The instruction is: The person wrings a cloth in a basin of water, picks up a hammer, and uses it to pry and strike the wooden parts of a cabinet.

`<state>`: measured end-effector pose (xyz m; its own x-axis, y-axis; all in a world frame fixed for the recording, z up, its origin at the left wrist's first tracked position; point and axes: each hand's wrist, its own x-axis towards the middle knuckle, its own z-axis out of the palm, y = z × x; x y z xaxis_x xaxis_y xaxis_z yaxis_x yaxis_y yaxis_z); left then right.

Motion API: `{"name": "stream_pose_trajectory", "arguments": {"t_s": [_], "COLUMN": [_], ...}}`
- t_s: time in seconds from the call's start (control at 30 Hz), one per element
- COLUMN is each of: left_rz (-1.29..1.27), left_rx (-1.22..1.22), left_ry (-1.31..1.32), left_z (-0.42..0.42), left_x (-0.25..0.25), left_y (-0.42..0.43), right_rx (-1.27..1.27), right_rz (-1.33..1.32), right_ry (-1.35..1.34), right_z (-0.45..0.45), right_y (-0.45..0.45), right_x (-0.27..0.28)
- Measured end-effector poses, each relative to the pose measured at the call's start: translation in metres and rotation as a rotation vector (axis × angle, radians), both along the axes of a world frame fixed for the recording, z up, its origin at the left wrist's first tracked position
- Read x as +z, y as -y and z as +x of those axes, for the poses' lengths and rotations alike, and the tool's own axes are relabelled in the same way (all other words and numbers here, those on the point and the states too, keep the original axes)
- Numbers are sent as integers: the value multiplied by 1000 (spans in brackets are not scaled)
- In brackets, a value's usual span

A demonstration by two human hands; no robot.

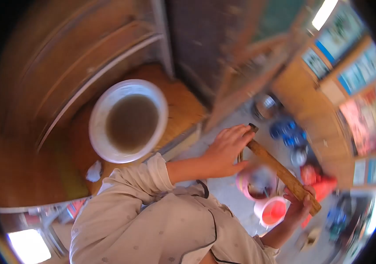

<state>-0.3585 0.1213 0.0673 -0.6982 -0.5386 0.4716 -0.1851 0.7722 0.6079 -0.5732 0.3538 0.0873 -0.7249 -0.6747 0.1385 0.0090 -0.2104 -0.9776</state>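
Stick (280,171) is out in front of the body, well apart from the table (186,105), slanting between both hands. Right hand (299,204): grip closed around the plain lower end, probably bearing most of the weight. Left hand (229,152): grip loosely open, thumb spread away from the fingers, fingers lying over the stick by its dark end, probably to steady or guide it; can't tell how firm the contact is. Having the hands near opposite ends likely keeps the stick from swinging. Bowl (98,127) stands on the table, holding murky liquid (133,123), presumably set there to stay level and free both hands. White scrap (94,171) lies just beside it. Pink basin (245,185) and red tub (260,213) sit on the floor (244,211) beyond the stick; basin contents too blurred to name.
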Motion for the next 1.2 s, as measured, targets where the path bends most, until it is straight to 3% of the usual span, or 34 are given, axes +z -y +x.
{"name": "stream_pose_trajectory", "arguments": {"t_s": [0.17, 0.33, 0.6, 0.73, 0.9, 1.0, 1.07, 1.17, 1.2], "left_rz": [-260, -439, -354, -217, -109, -107, -26, 257, 183], "left_rx": [254, 439, 533, 601, 663, 635, 609, 779, 755], "left_ry": [50, 60, 189, 57, 0, -72, -125, 93, 50], "left_z": [119, 254, 418, 456, 468, 471, 467, 460, 461], "left_x": [35, 80, 117, 99, 71, 58, 62, 87, 81], "left_y": [63, 126, 226, 260, 273, 287, 285, 269, 272], "right_rx": [449, 624, 908, 899, 917, 939, 915, 944, 965], "right_rz": [-262, -369, -351, -251, -360, -361, -384, -328, -295], "right_ry": [-88, -307, -246, -445, -492, -732, -698, -763, -805], "right_z": [82, 199, 373, 422, 454, 455, 462, 460, 458], "right_y": [134, 244, 357, 398, 428, 433, 443, 445, 444], "right_x": [42, 91, 146, 163, 162, 167, 168, 178, 182]}}
